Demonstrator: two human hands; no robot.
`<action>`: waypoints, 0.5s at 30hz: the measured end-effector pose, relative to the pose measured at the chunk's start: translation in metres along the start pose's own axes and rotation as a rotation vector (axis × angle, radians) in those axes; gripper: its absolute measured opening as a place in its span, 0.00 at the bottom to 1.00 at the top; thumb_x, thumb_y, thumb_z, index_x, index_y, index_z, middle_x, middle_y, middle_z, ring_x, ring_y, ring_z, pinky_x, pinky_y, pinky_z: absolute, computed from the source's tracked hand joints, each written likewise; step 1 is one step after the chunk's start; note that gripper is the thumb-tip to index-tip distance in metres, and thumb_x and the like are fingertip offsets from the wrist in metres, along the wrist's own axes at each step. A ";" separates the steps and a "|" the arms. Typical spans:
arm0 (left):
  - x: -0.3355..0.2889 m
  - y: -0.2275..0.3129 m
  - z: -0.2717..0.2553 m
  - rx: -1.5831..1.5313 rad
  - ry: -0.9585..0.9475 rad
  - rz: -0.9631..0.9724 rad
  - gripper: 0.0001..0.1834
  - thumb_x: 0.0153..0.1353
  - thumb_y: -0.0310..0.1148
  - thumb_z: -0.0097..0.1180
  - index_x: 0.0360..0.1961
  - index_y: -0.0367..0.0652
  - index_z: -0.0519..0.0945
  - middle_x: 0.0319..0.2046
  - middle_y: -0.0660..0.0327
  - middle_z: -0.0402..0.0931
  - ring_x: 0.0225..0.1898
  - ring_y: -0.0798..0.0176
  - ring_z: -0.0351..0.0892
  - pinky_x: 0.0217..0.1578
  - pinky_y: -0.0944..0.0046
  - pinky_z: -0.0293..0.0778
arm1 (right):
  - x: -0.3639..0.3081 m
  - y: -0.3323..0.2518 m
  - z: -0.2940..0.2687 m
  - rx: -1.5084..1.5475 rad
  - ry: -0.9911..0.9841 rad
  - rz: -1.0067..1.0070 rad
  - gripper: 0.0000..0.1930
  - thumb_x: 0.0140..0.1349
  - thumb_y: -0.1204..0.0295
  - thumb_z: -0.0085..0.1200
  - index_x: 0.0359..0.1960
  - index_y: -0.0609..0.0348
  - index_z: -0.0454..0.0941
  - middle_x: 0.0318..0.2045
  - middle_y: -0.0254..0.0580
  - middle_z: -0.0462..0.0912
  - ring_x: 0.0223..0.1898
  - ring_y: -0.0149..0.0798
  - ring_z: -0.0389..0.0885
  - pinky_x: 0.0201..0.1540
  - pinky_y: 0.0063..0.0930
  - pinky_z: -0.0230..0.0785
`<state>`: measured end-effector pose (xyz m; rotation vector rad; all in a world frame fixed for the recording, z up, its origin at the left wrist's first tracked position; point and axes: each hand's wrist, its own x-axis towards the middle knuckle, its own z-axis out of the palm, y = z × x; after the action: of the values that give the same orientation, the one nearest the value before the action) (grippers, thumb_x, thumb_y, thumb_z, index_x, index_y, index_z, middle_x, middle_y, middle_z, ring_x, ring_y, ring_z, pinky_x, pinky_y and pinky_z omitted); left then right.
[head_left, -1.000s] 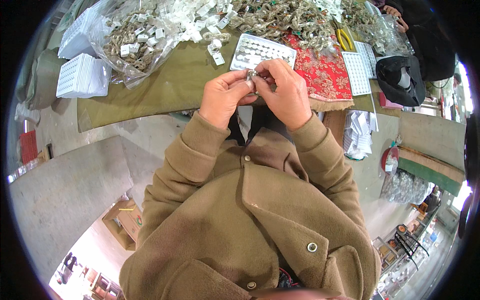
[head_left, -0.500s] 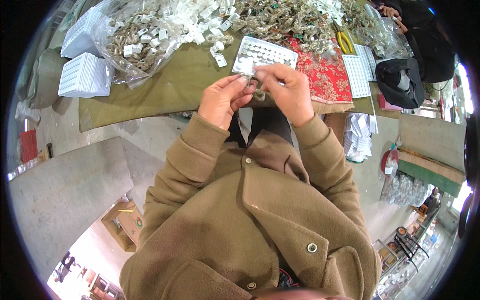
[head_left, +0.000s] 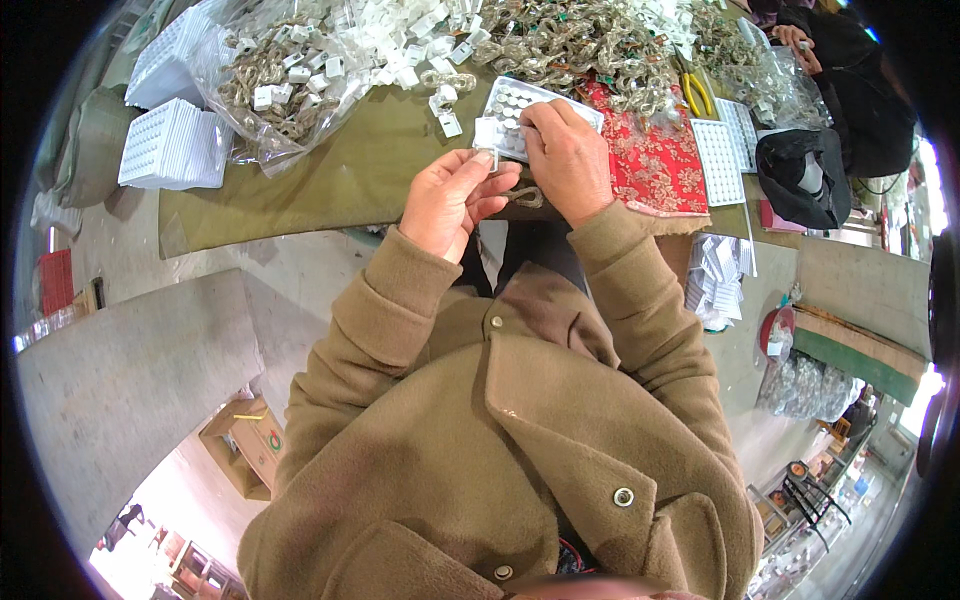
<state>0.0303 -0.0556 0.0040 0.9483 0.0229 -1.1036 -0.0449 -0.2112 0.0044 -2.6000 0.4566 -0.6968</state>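
My left hand (head_left: 447, 203) is closed, pinching a small white square plastic piece (head_left: 487, 131) between thumb and fingers. A short loop of clear, brownish cord (head_left: 526, 196) hangs beside its fingers, apparently joined to the piece. Just beyond is a white tray (head_left: 597, 117) holding rows of small round white pieces. My right hand (head_left: 572, 160) is over the tray's near right part, fingers bent down and closed among the round pieces. Whatever the right fingertips grip is hidden.
Heaps of cord bundles (head_left: 560, 45) and white plastic pieces (head_left: 405, 40) cover the far table. Stacked white trays (head_left: 175, 145) stand left beside a clear bag (head_left: 270, 140). On the right lie red patterned cloth (head_left: 655, 170), yellow-handled pliers (head_left: 696, 95) and a black bag (head_left: 803, 175). Another person's hand (head_left: 797, 42) shows beyond.
My right hand has moved away from the left hand, up and right onto the tray of round pieces. The left hand keeps the white piece nearly in place.
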 end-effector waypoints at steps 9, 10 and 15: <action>-0.006 -0.001 0.012 0.070 -0.025 0.042 0.11 0.66 0.28 0.53 0.48 0.38 0.75 0.40 0.59 0.81 0.40 0.70 0.82 0.37 0.74 0.81 | -0.017 -0.021 -0.027 0.732 0.047 0.172 0.08 0.55 0.81 0.58 0.37 0.62 0.77 0.30 0.35 0.78 0.32 0.29 0.76 0.37 0.23 0.71; -0.007 -0.002 0.013 0.081 -0.050 0.054 0.11 0.65 0.29 0.54 0.47 0.38 0.76 0.40 0.60 0.81 0.40 0.70 0.82 0.36 0.74 0.80 | -0.019 -0.024 -0.028 0.683 0.062 0.154 0.07 0.54 0.82 0.57 0.36 0.62 0.76 0.29 0.37 0.78 0.32 0.32 0.78 0.37 0.24 0.72; -0.013 -0.009 0.019 0.111 -0.076 0.047 0.10 0.63 0.31 0.58 0.43 0.39 0.78 0.37 0.63 0.81 0.38 0.71 0.81 0.34 0.73 0.78 | -0.024 -0.026 -0.032 0.399 0.183 -0.096 0.08 0.51 0.83 0.57 0.34 0.60 0.76 0.30 0.42 0.79 0.32 0.44 0.78 0.35 0.31 0.71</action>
<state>0.0090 -0.0592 0.0156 1.0003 -0.1227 -1.1054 -0.0765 -0.1882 0.0318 -2.2034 0.2173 -0.9559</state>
